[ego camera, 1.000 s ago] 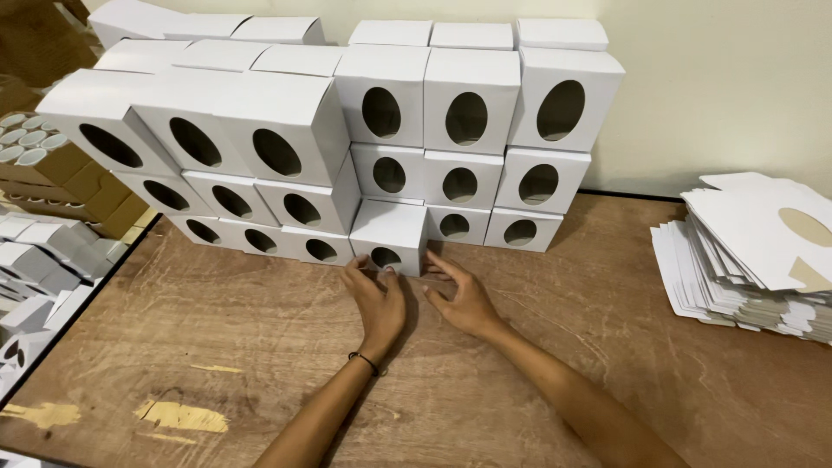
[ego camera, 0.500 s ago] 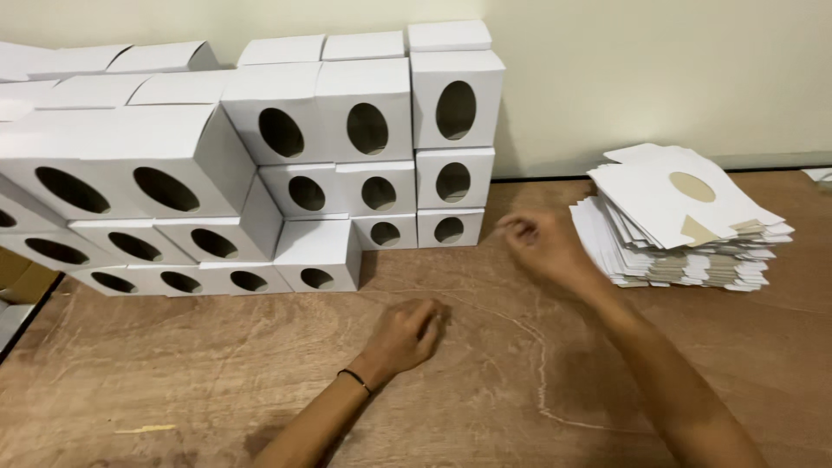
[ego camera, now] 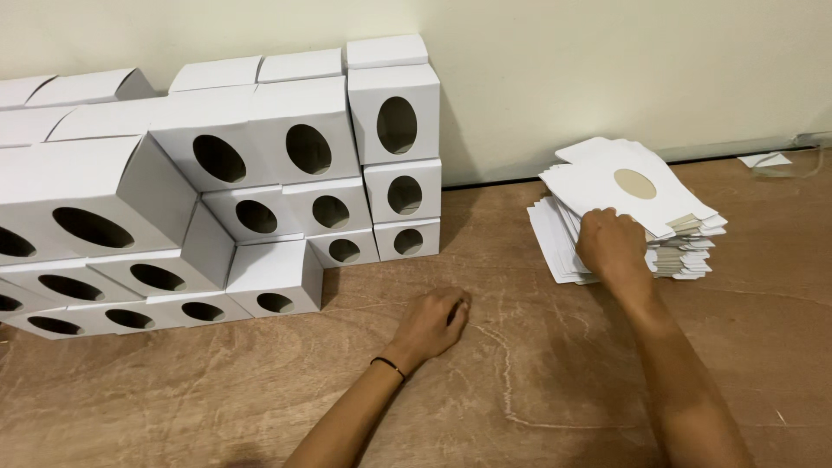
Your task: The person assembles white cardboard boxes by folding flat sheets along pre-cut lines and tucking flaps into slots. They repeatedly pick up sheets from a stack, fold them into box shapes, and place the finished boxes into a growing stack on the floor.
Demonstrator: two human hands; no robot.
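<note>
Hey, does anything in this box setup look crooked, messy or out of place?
Yes. The stack of flat white box blanks under the right hand is fanned out, its sheets skewed at different angles. In the wall of assembled white boxes, the left-hand ones sit tilted and stick out forward. The left hand rests on the table.
</note>
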